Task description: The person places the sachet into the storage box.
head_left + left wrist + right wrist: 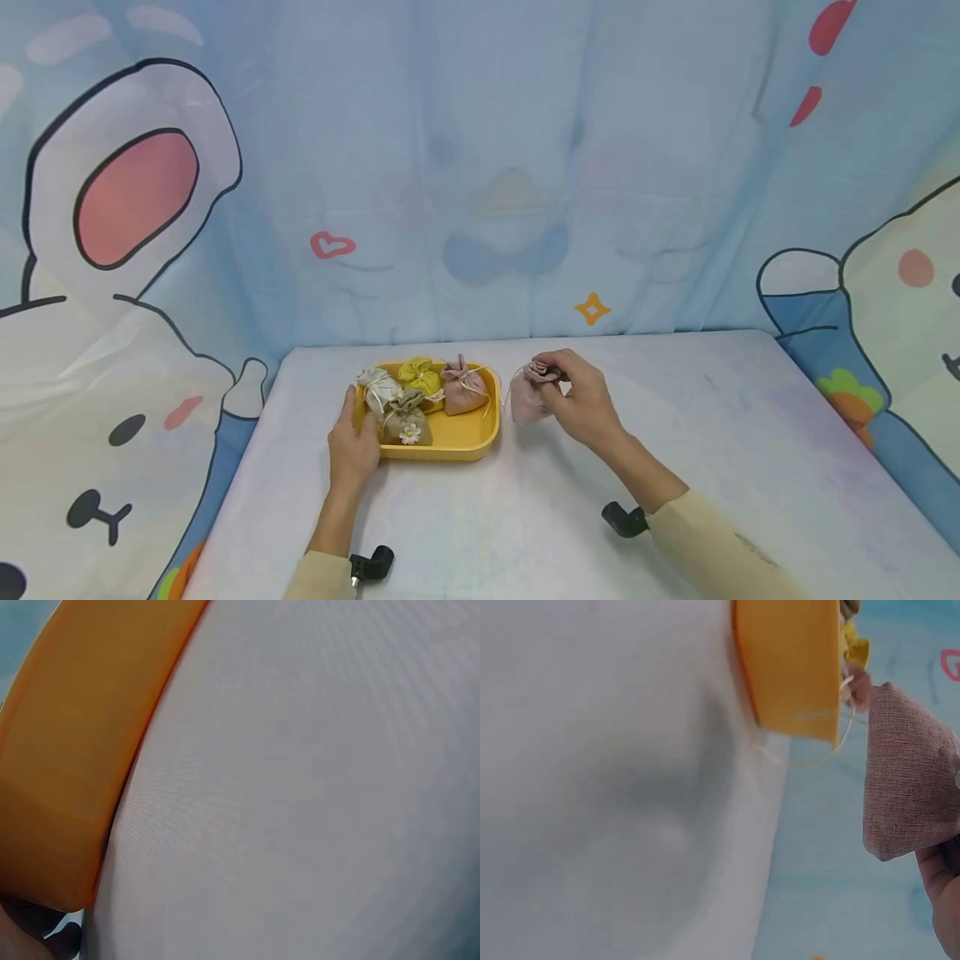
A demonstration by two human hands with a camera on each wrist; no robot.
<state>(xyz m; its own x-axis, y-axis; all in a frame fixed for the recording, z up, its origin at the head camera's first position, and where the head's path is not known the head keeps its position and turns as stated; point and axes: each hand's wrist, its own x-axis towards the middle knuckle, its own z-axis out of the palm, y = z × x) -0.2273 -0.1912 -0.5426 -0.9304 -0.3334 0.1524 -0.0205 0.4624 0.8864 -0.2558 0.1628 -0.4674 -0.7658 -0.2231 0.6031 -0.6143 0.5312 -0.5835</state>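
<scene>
My right hand point(585, 404) pinches the gathered neck of a dusty pink drawstring pouch point(529, 400), held just right of a yellow tray point(450, 455). In the right wrist view the pouch point(911, 776) hangs off the table, its pale cord trailing toward the tray. The left hand point(354, 446) grips the tray's left end near the front corner; most of its fingers are hidden in the left wrist view. Inside the tray lie a whitish pouch point(379, 388), a yellow pouch point(422, 379), an olive pouch with a white flower point(407, 421) and another pink pouch point(463, 390).
A white-covered table point(712, 433) bears the tray. Behind it hangs a light blue cartoon-print curtain point(480, 150). Small black devices are strapped at the left wrist point(372, 564) and right wrist point(625, 519).
</scene>
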